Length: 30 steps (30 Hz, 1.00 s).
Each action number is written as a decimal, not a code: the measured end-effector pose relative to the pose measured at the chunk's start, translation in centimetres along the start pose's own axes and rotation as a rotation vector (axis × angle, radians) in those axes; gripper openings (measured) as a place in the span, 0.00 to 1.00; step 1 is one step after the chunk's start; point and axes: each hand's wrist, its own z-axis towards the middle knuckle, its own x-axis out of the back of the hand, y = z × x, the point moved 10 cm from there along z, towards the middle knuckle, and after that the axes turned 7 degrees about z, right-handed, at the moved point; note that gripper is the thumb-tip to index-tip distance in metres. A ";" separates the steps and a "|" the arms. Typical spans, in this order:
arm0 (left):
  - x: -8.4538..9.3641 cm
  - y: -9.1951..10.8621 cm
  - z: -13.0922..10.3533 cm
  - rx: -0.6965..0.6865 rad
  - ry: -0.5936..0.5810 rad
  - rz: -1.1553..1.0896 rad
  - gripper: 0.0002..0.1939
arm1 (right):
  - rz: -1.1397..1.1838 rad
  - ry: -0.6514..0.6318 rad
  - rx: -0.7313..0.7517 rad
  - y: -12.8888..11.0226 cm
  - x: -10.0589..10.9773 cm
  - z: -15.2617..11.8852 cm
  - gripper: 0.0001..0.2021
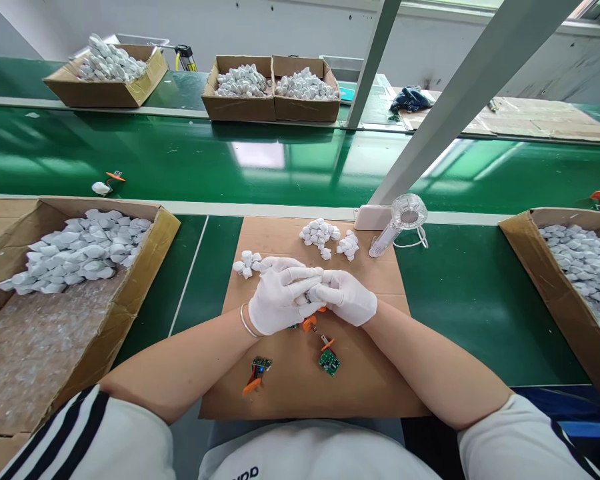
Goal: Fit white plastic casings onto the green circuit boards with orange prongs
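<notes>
My left hand (284,297) and my right hand (345,297), both in white gloves, meet over a cardboard sheet (290,393). Their fingers are closed together around something small, mostly hidden by the gloves. Just below the fingers lies an orange piece with metal prongs (310,324), partly covered. Closer to me are a green circuit board with an orange piece (329,361) and another circuit board (261,364) wired to an orange disc (251,387). Beyond the hands sit small heaps of white parts (319,233), (349,245), with a smaller white cluster (247,264) by my left hand.
A clear handheld fan (409,212) stands at the sheet's far right corner. Cardboard boxes of white pieces flank me, one left (145,267) and one right (535,267). More boxes (240,108) line the far side of the green belt (180,160). A slanted metal post (455,100) crosses overhead.
</notes>
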 end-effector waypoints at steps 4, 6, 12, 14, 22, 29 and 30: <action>-0.1 -0.9 -0.2 0.118 -0.028 -0.052 0.18 | -0.043 0.027 0.042 -0.2 0.2 0.0 0.17; -0.2 -1.9 -0.4 0.219 -0.033 -0.197 0.17 | -0.046 0.074 0.142 -1.1 0.9 0.0 0.19; -2.3 -5.6 -2.0 0.708 0.019 -0.856 0.23 | -0.577 0.593 0.418 -4.8 6.0 -1.3 0.18; -2.8 -6.1 -2.5 0.836 0.059 -0.970 0.22 | -0.913 0.622 0.393 -5.1 5.9 -0.8 0.19; -0.5 -10.7 0.8 0.925 -0.032 -0.550 0.17 | -1.358 0.578 0.269 -4.4 5.2 0.7 0.16; -2.5 -20.5 6.3 0.949 -0.229 0.048 0.12 | -1.305 0.557 0.291 -4.4 5.1 0.5 0.06; -3.0 -21.5 6.6 0.964 -0.247 0.084 0.11 | -1.296 0.573 0.299 -4.5 5.2 0.4 0.06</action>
